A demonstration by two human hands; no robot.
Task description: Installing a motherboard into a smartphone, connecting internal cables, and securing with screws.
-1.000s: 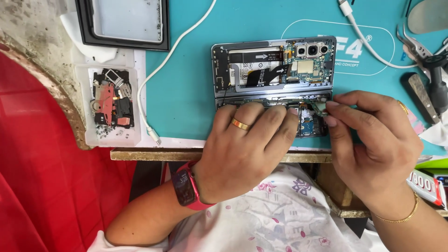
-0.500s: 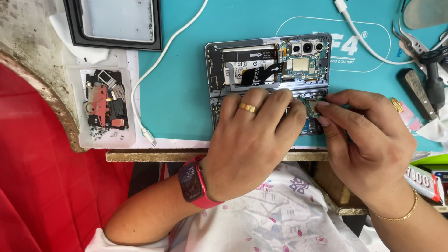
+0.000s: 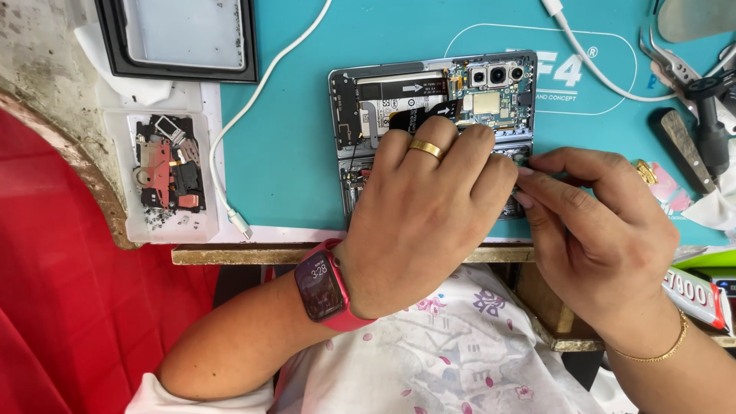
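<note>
I see the worktop (image 3: 291, 153) covered by a teal repair mat, its wooden front edge running just below the hands. On the mat lies an opened foldable phone (image 3: 429, 100) with its back cover off, so the circuit board, the row of camera lenses at its upper right and a black flex strip across the middle are bare; it sits a little right of the mat's centre, directly above my view of the wrists. My left hand (image 3: 425, 222) rests flat on the lower half of the phone, fingers spread and pressing down, a gold ring on one finger and a red smartwatch (image 3: 326, 287) on the wrist. My right hand (image 3: 602, 230) comes in from the right, thumb and fingertips pinched together at the phone's lower right edge, touching the left hand's fingers; whether they clamp a small tool or part I cannot tell, since the fingers hide it. A black-framed panel (image 3: 180, 38) lies at the upper left. Below it a clear plastic parts tray (image 3: 165, 176) holds small black and red components and screws. A white cable (image 3: 261, 115) curves between tray and phone. Tweezers and dark-handled tools (image 3: 690, 84) lie at the far right, well apart from the phone.
</note>
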